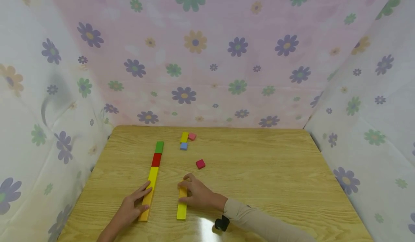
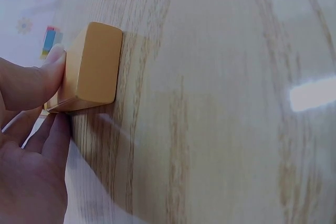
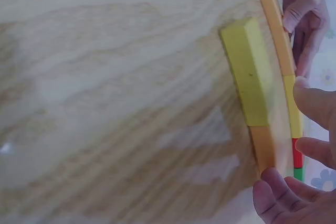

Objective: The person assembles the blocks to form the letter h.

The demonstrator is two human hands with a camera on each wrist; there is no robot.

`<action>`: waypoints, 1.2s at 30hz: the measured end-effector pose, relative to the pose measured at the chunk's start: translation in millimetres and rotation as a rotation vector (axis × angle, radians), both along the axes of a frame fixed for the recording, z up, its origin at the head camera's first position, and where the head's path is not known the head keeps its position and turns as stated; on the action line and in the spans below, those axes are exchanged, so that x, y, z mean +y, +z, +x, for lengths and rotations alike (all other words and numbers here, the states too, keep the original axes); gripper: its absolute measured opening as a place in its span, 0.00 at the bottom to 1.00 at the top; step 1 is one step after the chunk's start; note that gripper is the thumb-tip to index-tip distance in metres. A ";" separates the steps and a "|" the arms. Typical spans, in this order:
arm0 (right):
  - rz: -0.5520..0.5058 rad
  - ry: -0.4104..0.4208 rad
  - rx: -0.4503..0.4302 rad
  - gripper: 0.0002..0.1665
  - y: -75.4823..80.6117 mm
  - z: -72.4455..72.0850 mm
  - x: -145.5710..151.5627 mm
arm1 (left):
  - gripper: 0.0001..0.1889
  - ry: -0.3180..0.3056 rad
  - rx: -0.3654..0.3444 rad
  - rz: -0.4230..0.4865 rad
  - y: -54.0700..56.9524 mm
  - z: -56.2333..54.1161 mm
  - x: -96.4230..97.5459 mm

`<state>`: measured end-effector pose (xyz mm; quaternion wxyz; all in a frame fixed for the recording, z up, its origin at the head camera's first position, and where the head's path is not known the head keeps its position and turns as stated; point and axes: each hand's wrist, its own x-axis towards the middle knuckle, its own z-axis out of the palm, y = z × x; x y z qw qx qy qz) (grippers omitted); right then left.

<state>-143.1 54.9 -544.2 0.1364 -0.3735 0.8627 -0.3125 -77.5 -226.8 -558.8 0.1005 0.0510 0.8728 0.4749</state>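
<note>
Left hand (image 1: 130, 206), toward the bench (image 1: 266, 162)'s left edge, grips an orange block (image 1: 148, 199); right hand (image 1: 200, 194), loosely spread, touches a second orange block (image 3: 262, 148).

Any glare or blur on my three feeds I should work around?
Head: white glare on the table near the bottom edge, below the right hand; left wrist: bright glare at the right edge, well apart from the orange block; right wrist: hazy and washed out, though the nearer yellow block stays readable.
</note>
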 end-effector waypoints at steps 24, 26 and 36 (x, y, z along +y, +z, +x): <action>-0.027 -0.078 0.080 0.23 44.6 -43.1 -8.6 | 0.31 0.003 0.014 -0.028 0.1 -0.7 0.3; -0.029 -0.085 0.102 0.23 45.7 -47.8 -9.1 | 0.31 0.002 0.017 -0.029 -0.6 -0.6 0.0; -0.048 -0.131 0.078 0.24 53.6 -68.9 -11.0 | 0.31 0.002 0.017 -0.015 -1.4 -0.6 0.0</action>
